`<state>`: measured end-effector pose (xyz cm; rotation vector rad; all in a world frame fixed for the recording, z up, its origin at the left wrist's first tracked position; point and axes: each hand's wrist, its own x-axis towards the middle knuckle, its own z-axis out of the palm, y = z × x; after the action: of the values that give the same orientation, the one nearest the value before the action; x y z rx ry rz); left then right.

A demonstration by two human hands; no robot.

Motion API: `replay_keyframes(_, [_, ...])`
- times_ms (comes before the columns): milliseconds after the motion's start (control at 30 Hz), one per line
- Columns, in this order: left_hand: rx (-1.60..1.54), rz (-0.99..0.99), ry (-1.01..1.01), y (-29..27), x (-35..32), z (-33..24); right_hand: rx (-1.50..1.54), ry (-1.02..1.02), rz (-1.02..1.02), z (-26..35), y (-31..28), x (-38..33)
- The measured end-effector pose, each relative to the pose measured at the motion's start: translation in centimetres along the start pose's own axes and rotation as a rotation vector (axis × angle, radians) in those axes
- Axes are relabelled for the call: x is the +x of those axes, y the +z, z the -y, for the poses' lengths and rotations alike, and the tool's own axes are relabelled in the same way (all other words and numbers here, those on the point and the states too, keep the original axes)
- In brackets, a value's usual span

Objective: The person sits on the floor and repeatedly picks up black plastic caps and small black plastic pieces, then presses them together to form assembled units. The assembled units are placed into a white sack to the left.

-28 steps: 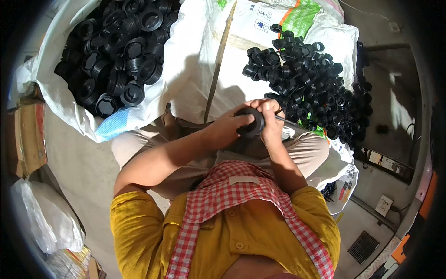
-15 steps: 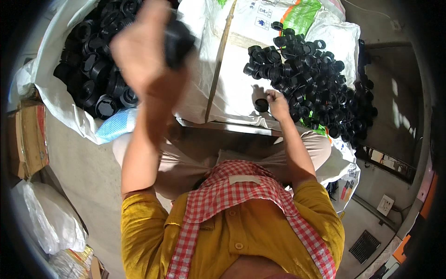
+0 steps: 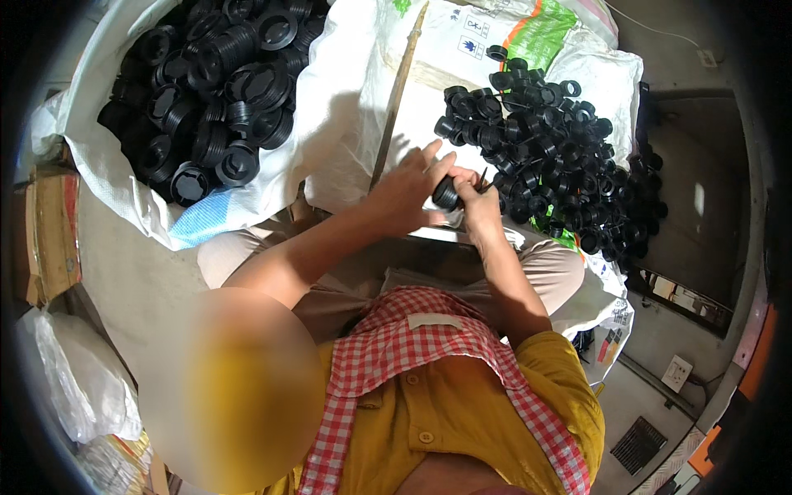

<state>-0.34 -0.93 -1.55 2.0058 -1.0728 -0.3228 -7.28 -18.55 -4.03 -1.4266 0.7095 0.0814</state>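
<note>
My right hand (image 3: 480, 205) is closed on a black threaded plastic cap (image 3: 445, 195) at the near edge of the white sheeting. A thin dark pointed piece sticks up by its fingers; I cannot tell what it is. Beside the cap, my left hand (image 3: 406, 194) is open, its fingers stretched out and apart around the cap's left side. To the right of my hands lies a loose pile of small black caps and rings (image 3: 544, 140). On the left, a white woven sack (image 3: 318, 124) holds many larger black threaded caps (image 3: 264, 87).
A wooden stick (image 3: 398, 95) lies across the white sheeting between sack and pile. At the far left stand a cardboard box (image 3: 59, 235) and a clear plastic bag (image 3: 91, 388). A wall socket (image 3: 677, 373) and a floor grate (image 3: 639, 444) are at lower right.
My left hand has come down from above the sack, where a blurred black thing was at it, to the cap in my right hand. My right hand has shifted slightly left.
</note>
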Motion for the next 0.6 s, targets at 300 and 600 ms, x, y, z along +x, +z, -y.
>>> replay_keyframes(300, [-0.604, -0.051, -0.334, -2.4, 1.1, -2.3, 0.227, -0.505, -0.104, 4.5, -3.6, -5.2])
replay_keyframes(600, [-1.412, 0.088, -0.339, -1.4, -0.3, -1.9, -0.319, -0.364, 0.285, 5.4, -1.7, -6.8])
